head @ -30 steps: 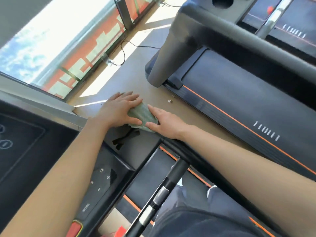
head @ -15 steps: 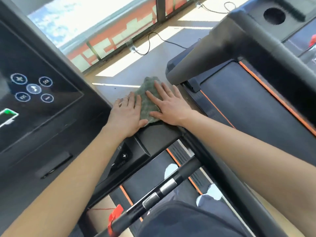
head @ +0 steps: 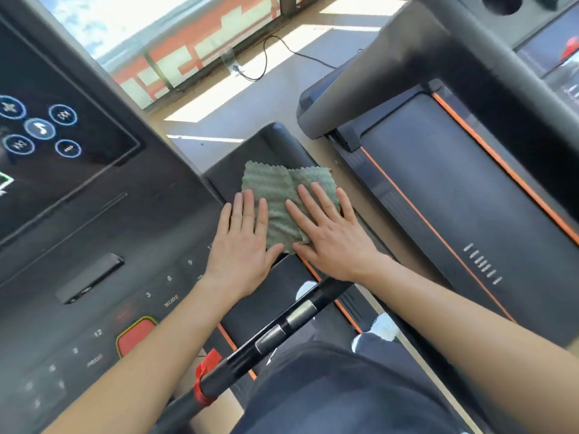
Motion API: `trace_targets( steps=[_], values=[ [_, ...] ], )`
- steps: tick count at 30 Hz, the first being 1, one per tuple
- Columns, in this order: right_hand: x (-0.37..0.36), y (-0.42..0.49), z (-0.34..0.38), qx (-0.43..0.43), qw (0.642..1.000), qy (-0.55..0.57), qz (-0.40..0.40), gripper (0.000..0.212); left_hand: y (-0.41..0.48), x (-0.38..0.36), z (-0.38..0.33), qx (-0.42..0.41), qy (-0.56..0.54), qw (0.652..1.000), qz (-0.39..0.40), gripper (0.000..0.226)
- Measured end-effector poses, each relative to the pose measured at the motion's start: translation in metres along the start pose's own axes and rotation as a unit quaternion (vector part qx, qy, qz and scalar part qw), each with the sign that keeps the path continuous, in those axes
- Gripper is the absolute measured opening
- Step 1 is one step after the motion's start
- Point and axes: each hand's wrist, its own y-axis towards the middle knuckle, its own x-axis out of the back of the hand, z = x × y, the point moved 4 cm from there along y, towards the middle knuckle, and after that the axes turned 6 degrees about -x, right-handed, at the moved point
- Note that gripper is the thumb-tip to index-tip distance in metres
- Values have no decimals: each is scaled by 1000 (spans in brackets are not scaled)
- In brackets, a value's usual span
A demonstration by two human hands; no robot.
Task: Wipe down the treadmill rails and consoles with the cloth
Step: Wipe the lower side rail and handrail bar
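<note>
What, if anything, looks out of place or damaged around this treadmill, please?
Only one thing: red tape or a tag is wrapped round the black handlebar, one end sticking up loose, perhaps a makeshift repair. Otherwise the left hand and right hand lie flat on the green cloth, nothing spilled.

Window [head: 109,20]: running along the far side, reaching down to the floor, showing blue sky and white clouds.
Window bars [head: 283,4]: standing dark between the glass panes.
Outside [head: 188,36]: showing red and pale blocks behind the glass.
Floor [head: 194,155]: lying brown and smooth.
Sunlight [head: 219,95]: pouring in, making bright patches on the floor.
Black cable [head: 265,57]: curling over the floor near the window.
</note>
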Motion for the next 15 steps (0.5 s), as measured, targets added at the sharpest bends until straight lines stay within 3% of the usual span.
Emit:
trace_targets(
  steps=[4, 10, 15],
  values=[
    [-6, -43, -2, -41, 999, 17, 8, 82, -14, -5, -28, -39, -36, 998, -44, 79],
    [-5, -90, -12, -113, 991, 73, 2, 73, -11, 2, -58, -109, -113, 983, -90, 73],
    [2, -112, -42, -238, 942, 223, -82, 57, 20, 18, -78, -161, -145, 969, -121, 67]
  ],
)
